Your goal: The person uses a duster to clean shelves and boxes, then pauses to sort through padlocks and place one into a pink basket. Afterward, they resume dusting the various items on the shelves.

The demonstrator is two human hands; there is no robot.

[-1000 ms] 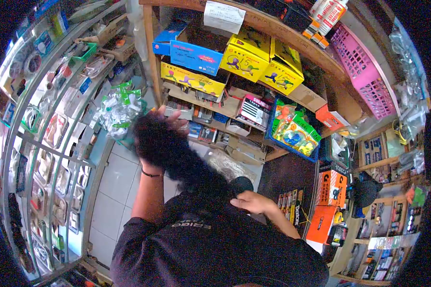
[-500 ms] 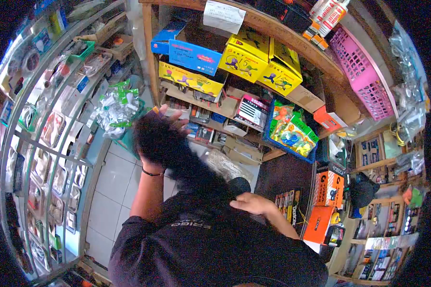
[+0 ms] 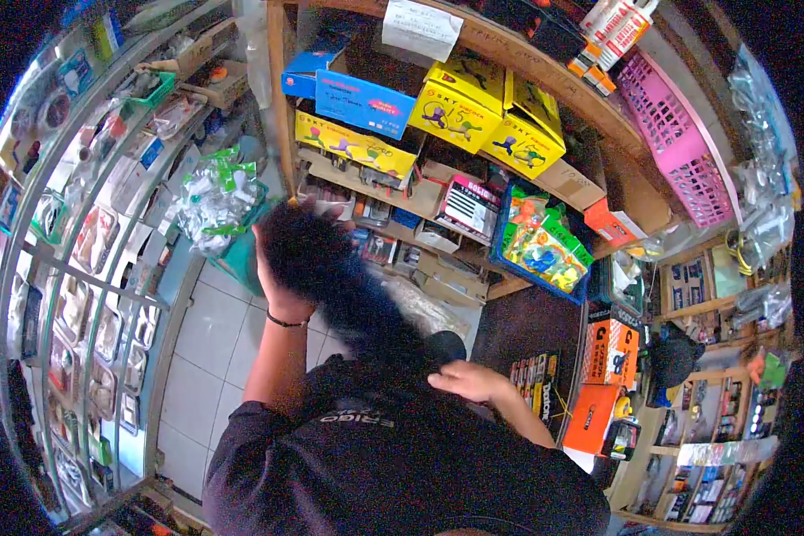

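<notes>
A long, fluffy black feather duster [image 3: 322,263] slants across the middle of the view, its near end running down towards my chest. My left hand [image 3: 281,290], with a dark band at the wrist, cups the duster's upper end. Its thumb shows on the left side and some fingertips stick out beyond the fluff; the palm is mostly covered. Closed by the near end is my right hand [image 3: 473,381], the thumb lying on top. What its fingers wrap round is largely hidden by the dark shirt [image 3: 411,464], though the duster leads there.
Wooden shelves ahead hold blue [image 3: 362,105] and yellow boxes [image 3: 456,107] and a blue basket [image 3: 545,281] of bagged goods. A green basket [image 3: 241,263] with plastic packets stands left. Glass-fronted shelving [image 3: 89,295] lines the left side. Orange boxes [image 3: 592,418] are stacked right.
My left hand and the duster's upper end have shifted slightly; fewer of the left fingers show beyond the fluff now. My right hand has stayed almost in place.
</notes>
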